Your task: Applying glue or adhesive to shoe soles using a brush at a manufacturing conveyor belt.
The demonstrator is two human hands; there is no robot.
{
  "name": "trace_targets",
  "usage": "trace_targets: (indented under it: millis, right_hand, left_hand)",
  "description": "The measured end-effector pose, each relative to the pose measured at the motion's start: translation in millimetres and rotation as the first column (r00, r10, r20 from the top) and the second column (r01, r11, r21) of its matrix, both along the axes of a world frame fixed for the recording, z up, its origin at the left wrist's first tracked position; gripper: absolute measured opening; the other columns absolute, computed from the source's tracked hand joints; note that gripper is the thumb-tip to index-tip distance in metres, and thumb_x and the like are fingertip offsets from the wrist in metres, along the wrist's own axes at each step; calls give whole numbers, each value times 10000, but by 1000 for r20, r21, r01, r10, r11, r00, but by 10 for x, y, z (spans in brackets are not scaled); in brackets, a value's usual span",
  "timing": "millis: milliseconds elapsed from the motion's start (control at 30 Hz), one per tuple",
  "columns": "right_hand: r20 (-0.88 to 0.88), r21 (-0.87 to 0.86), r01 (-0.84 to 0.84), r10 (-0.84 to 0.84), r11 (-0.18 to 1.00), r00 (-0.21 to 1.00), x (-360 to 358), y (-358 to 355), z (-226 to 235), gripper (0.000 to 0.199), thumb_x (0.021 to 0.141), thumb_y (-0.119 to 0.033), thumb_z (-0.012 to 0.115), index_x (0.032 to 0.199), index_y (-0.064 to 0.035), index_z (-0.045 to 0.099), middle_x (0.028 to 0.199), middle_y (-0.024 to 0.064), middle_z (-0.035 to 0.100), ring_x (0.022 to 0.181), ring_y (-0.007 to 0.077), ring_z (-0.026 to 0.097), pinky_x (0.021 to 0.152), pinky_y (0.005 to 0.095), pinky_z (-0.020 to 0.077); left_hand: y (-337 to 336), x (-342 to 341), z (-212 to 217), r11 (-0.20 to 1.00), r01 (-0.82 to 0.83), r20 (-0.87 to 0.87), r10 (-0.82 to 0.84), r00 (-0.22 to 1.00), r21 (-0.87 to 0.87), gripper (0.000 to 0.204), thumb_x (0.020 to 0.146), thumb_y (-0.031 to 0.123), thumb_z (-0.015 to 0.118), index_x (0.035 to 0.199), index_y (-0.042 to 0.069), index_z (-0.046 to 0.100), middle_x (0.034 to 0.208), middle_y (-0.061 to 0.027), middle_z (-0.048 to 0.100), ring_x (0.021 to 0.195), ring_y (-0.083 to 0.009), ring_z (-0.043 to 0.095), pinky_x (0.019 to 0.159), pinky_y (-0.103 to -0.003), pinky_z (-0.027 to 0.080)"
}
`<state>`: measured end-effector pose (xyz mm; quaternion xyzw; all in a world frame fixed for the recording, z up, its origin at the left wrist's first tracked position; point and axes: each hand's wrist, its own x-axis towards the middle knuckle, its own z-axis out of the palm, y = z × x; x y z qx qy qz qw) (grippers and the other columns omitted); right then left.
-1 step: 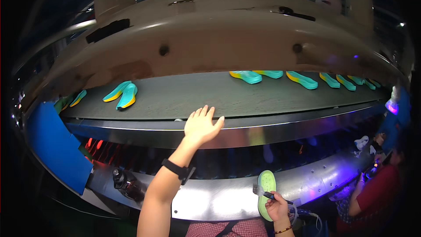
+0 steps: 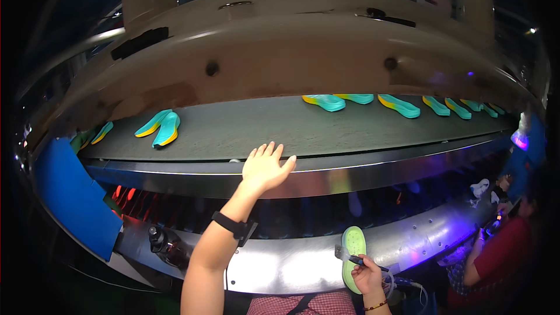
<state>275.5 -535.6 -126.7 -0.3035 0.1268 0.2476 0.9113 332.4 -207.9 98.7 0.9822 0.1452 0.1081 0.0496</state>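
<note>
My left hand (image 2: 265,168) reaches forward with its fingers spread. It is at the metal front rail (image 2: 350,170) of the dark conveyor belt (image 2: 245,128), fingertips over the near edge of the belt, and holds nothing. Low in the view, my right hand (image 2: 367,277) is closed around the dark handle of a flat brush (image 2: 357,261). The brush's pale bristle end lies over a light green shoe sole (image 2: 353,239), which rests lengthwise on the shiny metal ledge (image 2: 286,262). Part of that sole is hidden behind the brush and hand.
Several turquoise and yellow shoe soles (image 2: 400,106) lie on the belt, under a beige machine hood (image 2: 291,52). A dark bottle (image 2: 169,248) stands on the ledge at left, near a blue panel (image 2: 70,198). Red-glowing heaters show below the rail. A person in red (image 2: 504,256) works at far right.
</note>
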Motion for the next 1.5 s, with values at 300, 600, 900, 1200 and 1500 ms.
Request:
trace_targets:
  millis: [300, 600, 900, 1200, 1500]
  right_hand:
    - [30, 9, 68, -69, 998, 997, 29, -105, -32, 155, 821, -94, 526, 964, -43, 561, 862, 93, 598, 730, 177, 566, 658, 297, 469]
    - [-165, 6, 361, -355, 933, 920, 368, -162, -1115, 162, 842, -75, 543, 986, -7, 515, 958, 109, 562, 878, 206, 543, 787, 270, 463]
    - [-441, 79, 465, -387, 882, 809, 462, 49, -1377, 398, 834, -240, 526, 1075, 68, 454, 1081, 161, 513, 965, 261, 528, 868, 315, 455]
    - [47, -11, 44, -44, 999, 998, 606, -20, -434, 256, 869, -287, 526, 786, -46, 538, 638, 42, 535, 537, 119, 499, 484, 212, 392]
    - [746, 11, 952, 632, 305, -210, 1645, 707, 2733, 182, 764, -120, 616, 617, -60, 526, 537, 94, 512, 465, 234, 521, 436, 302, 394]
  left_hand:
    - [-40, 312, 165, 992, 120, -130, -124, 984, -35, 781, 826, 610, 299, 1361, 43, 280, 1429, -147, 223, 1337, -281, 166, 1094, -365, 128]
    - [-194, 349, 93, 982, 173, 83, -166, 983, -77, 660, 802, 540, 454, 1238, 46, 482, 1328, -179, 395, 1268, -300, 325, 1039, -376, 264]
    - [11, 81, -124, 836, 262, 549, -521, 653, 482, 349, 768, 287, 585, 1021, 47, 583, 1069, -111, 587, 922, -269, 566, 871, -384, 411]
    - [859, -421, -736, 782, -101, 652, -433, 623, 616, 348, 803, 274, 486, 1067, 54, 546, 1092, -90, 560, 1017, -243, 508, 934, -399, 306]
    - [873, -371, -814, 793, -163, 724, -424, 545, 587, 349, 762, 283, 474, 1017, 65, 573, 1045, -97, 574, 969, -245, 524, 887, -394, 324]
